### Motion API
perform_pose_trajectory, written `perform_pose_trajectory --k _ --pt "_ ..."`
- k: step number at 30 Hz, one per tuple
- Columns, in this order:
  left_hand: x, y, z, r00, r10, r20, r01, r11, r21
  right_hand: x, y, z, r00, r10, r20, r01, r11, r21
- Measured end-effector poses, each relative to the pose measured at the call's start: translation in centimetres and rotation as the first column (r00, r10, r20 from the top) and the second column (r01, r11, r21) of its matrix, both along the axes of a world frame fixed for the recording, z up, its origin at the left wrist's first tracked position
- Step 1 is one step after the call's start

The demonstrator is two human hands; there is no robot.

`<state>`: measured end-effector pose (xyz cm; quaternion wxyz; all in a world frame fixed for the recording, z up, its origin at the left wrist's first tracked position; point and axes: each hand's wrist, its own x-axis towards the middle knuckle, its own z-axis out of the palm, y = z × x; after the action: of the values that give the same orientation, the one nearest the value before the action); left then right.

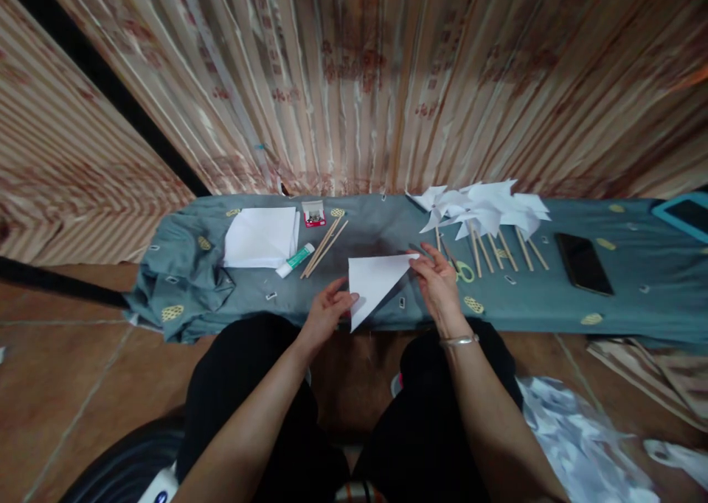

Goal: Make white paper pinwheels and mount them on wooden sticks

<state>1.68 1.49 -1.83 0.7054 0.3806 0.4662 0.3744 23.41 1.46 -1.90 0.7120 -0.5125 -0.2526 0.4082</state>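
Observation:
A sheet of white paper (374,280), folded into a triangle, is held up over the near edge of the bench. My left hand (330,308) pinches its left side, thumb on the front face. At the triangle's upper right corner, the fingers of my right hand (436,278) close on the tip. Just beyond my right hand lie scissors (465,270) with yellow-green handles, partly hidden by it. Several white paper pinwheels (487,206) on wooden sticks overlap behind them. Left of the folded sheet are loose wooden sticks (326,246) and a green-and-white glue tube (296,260).
A stack of white paper (259,237) lies at the left of the cloth-covered bench (381,226). Near it sits a small red box (314,214) of metal pins. A dark phone (583,263) and a blue-edged tablet (686,215) lie right. A plastic bag (575,444) rests on the floor.

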Motion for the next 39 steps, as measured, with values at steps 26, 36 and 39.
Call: perform_pose_trajectory --k 26,36,39 --pt "3.9 -0.6 0.2 0.988 0.052 0.143 -0.05 0.999 -0.019 1.8 0.3 1.9 0.981 0.001 -0.194 0.019 0.995 0.1" --pt "4.0 -1.0 0.9 0.987 -0.029 0.161 0.033 0.999 -0.019 0.4 0.3 2.2 0.969 0.075 -0.237 -0.059 0.995 0.076" --pt "3.8 -0.8 0.8 0.987 0.032 0.155 -0.033 0.999 0.009 -0.8 0.1 1.8 0.966 0.191 -0.174 -0.192 0.981 0.011"
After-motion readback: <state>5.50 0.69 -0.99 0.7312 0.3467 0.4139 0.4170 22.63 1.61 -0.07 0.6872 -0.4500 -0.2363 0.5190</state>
